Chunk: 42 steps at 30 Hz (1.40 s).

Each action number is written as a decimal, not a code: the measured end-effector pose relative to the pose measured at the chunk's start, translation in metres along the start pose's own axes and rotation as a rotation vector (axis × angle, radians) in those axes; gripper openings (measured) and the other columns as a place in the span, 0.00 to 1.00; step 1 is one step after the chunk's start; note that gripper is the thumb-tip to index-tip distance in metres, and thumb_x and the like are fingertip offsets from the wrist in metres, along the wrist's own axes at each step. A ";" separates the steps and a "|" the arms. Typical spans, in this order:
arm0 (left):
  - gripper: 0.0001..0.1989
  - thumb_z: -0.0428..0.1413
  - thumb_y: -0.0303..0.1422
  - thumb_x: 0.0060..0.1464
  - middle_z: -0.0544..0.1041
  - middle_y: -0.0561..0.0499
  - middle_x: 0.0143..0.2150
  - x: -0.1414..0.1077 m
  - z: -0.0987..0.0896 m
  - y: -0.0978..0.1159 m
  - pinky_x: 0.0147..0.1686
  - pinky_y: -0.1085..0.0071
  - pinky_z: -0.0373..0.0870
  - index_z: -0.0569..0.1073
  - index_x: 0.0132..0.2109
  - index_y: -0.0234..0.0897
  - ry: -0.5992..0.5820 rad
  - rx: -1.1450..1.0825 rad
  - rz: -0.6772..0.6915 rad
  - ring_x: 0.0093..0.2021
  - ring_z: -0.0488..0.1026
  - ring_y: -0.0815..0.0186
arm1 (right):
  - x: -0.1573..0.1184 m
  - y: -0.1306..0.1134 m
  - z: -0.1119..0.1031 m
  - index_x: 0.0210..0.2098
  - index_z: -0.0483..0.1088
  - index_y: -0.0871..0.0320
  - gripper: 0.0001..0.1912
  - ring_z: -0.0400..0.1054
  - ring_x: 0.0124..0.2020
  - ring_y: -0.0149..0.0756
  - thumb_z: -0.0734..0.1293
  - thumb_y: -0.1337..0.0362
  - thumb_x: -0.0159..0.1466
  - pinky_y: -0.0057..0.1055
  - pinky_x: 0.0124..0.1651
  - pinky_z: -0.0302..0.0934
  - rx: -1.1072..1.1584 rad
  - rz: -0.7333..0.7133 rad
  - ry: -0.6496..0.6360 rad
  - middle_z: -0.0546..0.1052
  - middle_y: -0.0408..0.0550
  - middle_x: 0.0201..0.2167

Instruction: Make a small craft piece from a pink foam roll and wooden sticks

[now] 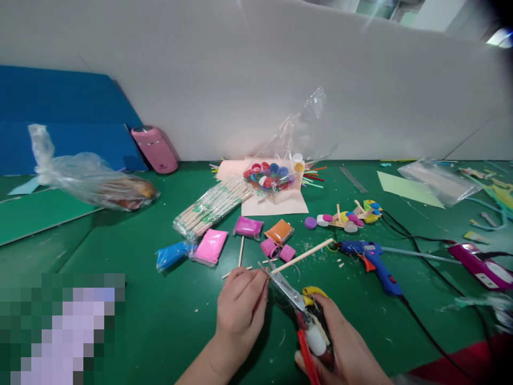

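Observation:
My right hand grips a pair of scissors with red and yellow handles; the blades point up and left. A white rounded part shows between the handles, and I cannot make out what it belongs to. Closed in a pinch at the blade tips is my left hand. A long wooden stick runs from its fingertips, behind the blades, out to the upper right; my fingers hide its near end. Just beyond the left hand lie a thin stick and small cut pieces.
Clay packets in blue, pink, purple and orange lie ahead, near bagged sticks and bottle caps. At right are a blue glue gun, its cable, a power strip and a bottle-cap figure.

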<state>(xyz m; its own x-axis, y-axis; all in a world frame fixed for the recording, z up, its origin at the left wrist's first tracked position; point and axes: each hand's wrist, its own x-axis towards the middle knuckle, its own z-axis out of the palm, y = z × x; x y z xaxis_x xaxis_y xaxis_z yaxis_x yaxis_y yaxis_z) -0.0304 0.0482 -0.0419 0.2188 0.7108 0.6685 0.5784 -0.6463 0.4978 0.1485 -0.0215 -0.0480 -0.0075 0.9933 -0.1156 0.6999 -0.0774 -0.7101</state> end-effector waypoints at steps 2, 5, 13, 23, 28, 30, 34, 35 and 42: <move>0.13 0.51 0.18 0.47 0.74 0.50 0.29 0.000 0.000 -0.001 0.36 0.66 0.67 0.67 0.41 0.36 -0.003 -0.013 -0.001 0.28 0.67 0.67 | 0.001 -0.001 0.000 0.50 0.56 0.60 0.32 0.67 0.41 0.44 0.65 0.59 0.47 0.30 0.37 0.63 -0.012 -0.005 0.004 0.71 0.53 0.40; 0.14 0.51 0.18 0.47 0.74 0.49 0.30 0.001 -0.001 -0.001 0.37 0.66 0.67 0.67 0.41 0.35 -0.008 -0.051 0.009 0.28 0.68 0.67 | 0.002 -0.005 -0.001 0.49 0.55 0.60 0.31 0.68 0.39 0.42 0.65 0.60 0.46 0.31 0.39 0.62 -0.050 0.015 0.015 0.71 0.53 0.40; 0.14 0.51 0.17 0.47 0.74 0.48 0.30 0.003 -0.005 0.003 0.38 0.65 0.66 0.67 0.41 0.34 -0.042 -0.096 0.039 0.28 0.68 0.68 | 0.008 -0.011 -0.008 0.44 0.58 0.59 0.23 0.68 0.26 0.38 0.61 0.64 0.47 0.27 0.25 0.59 -0.172 0.120 -0.125 0.74 0.49 0.28; 0.12 0.51 0.18 0.48 0.75 0.49 0.30 0.002 -0.002 0.003 0.36 0.67 0.67 0.69 0.39 0.35 -0.017 -0.083 -0.013 0.29 0.69 0.67 | 0.011 -0.013 -0.010 0.42 0.57 0.58 0.20 0.66 0.23 0.37 0.61 0.66 0.48 0.27 0.24 0.56 -0.186 0.158 -0.138 0.73 0.46 0.24; 0.06 0.51 0.24 0.50 0.73 0.52 0.25 0.003 -0.003 0.007 0.27 0.75 0.67 0.72 0.34 0.36 -0.035 -0.190 -0.282 0.26 0.70 0.69 | 0.014 -0.022 -0.011 0.39 0.58 0.55 0.18 0.65 0.22 0.34 0.62 0.67 0.48 0.25 0.23 0.55 -0.159 0.149 -0.100 0.73 0.42 0.23; 0.06 0.51 0.25 0.51 0.74 0.53 0.24 0.005 -0.004 0.008 0.26 0.76 0.67 0.73 0.33 0.36 -0.064 -0.284 -0.378 0.25 0.70 0.70 | 0.014 -0.022 -0.011 0.37 0.59 0.55 0.16 0.65 0.21 0.33 0.63 0.67 0.48 0.24 0.22 0.54 -0.134 0.150 -0.105 0.72 0.41 0.22; 0.07 0.50 0.28 0.52 0.76 0.53 0.26 0.010 -0.007 0.004 0.28 0.75 0.68 0.73 0.34 0.36 -0.053 -0.344 -0.541 0.27 0.72 0.68 | 0.015 -0.019 -0.017 0.36 0.60 0.55 0.13 0.66 0.21 0.34 0.62 0.64 0.50 0.25 0.22 0.55 -0.072 0.163 -0.065 0.73 0.42 0.21; 0.07 0.50 0.29 0.53 0.75 0.53 0.26 0.011 -0.007 0.002 0.28 0.75 0.67 0.73 0.34 0.35 -0.050 -0.315 -0.562 0.27 0.72 0.68 | 0.015 -0.019 -0.019 0.37 0.60 0.55 0.13 0.66 0.21 0.35 0.61 0.63 0.51 0.25 0.22 0.55 -0.061 0.171 -0.045 0.73 0.42 0.22; 0.09 0.46 0.29 0.55 0.74 0.50 0.28 0.012 -0.003 -0.009 0.30 0.72 0.65 0.71 0.36 0.36 -0.375 -0.121 -0.348 0.28 0.69 0.67 | 0.016 -0.014 -0.033 0.37 0.61 0.55 0.13 0.66 0.22 0.36 0.60 0.62 0.51 0.26 0.23 0.56 -0.056 0.171 0.004 0.73 0.42 0.23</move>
<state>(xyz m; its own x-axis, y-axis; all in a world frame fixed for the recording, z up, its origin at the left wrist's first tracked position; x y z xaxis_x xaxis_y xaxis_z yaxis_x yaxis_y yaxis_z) -0.0354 0.0619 -0.0364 0.3089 0.9253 0.2200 0.5770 -0.3662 0.7301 0.1623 -0.0017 -0.0172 0.1181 0.9664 -0.2284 0.7295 -0.2405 -0.6404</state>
